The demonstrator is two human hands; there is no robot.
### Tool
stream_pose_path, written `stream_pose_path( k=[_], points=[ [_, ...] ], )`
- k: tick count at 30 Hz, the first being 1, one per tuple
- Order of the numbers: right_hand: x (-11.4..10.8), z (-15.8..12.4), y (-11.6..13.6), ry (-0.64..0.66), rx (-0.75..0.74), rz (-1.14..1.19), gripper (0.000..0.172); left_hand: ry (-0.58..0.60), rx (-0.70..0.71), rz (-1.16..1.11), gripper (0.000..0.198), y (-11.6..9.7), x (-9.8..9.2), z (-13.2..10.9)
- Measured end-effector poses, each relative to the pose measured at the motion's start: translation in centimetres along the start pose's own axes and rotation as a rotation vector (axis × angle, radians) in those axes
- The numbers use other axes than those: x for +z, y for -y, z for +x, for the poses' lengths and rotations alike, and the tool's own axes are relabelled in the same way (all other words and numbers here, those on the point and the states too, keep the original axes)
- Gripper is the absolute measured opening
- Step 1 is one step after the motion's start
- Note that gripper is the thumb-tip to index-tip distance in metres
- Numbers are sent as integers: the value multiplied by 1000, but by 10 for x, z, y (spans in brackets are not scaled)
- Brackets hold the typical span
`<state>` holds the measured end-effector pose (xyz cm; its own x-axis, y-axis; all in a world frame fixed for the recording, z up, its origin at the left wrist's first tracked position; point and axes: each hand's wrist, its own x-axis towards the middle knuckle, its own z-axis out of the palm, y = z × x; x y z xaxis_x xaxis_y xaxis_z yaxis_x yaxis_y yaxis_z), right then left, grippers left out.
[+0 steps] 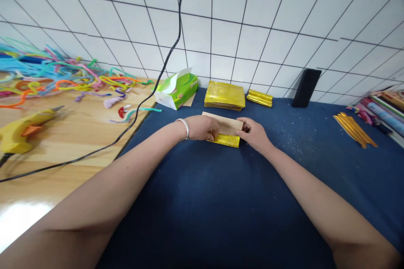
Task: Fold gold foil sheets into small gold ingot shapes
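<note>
A sheet of gold foil paper (227,140) lies on the dark blue cloth, its far part folded over so that the tan back (229,125) shows. My left hand (204,127), with a silver bangle at the wrist, has its fingers bent and pressed onto the left part of the sheet. With thumb and curled fingers, my right hand (254,133) grips the right end of the folded part. Behind the hands sits a stack of gold foil paper (224,94), and right of it are folded gold strips (259,97).
At left, a yellow glue gun (19,131) and many coloured pipe cleaners (78,77) lie on a wooden table (78,132). A black cable (164,67) crosses the view. Along the tiled wall stand a green tissue pack (178,88) and a black phone-like slab (306,88). Gold strips (355,128) lie right.
</note>
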<state>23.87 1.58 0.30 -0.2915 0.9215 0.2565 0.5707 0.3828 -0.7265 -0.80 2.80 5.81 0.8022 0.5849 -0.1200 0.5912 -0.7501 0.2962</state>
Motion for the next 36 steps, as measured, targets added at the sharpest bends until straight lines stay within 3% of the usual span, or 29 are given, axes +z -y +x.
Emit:
stream_pose_path(
  k=[2,4,8,11,14,17,20,27,32,36],
  points=[
    [-1,-2,4,7,-87,-94,19,8,17,18,6,0,-1,-1],
    [-1,-4,10,5,-184,-163,9,-44,8,68,9,0,-4,-3],
    [0,-5,14,50,-331,-226,20,-236,13,204,21,-2,-10,-5],
    [2,-5,10,47,-361,-273,28,-259,60,274,27,0,-11,-5],
    [3,-5,6,20,-354,-302,29,-178,68,285,17,4,-8,-5],
    [3,-5,6,-20,-345,-310,35,-71,73,188,18,9,-5,-6],
    [1,-6,10,-103,-343,-289,40,-88,56,127,22,13,-3,-7],
    [-2,-11,20,-276,-383,-237,23,20,-155,90,29,9,-4,-7],
    [0,-12,21,-134,-492,-286,20,127,-261,41,33,-9,-10,-7],
    [1,-12,25,35,-586,-360,22,247,-199,-178,34,-17,-11,-7]
  ],
)
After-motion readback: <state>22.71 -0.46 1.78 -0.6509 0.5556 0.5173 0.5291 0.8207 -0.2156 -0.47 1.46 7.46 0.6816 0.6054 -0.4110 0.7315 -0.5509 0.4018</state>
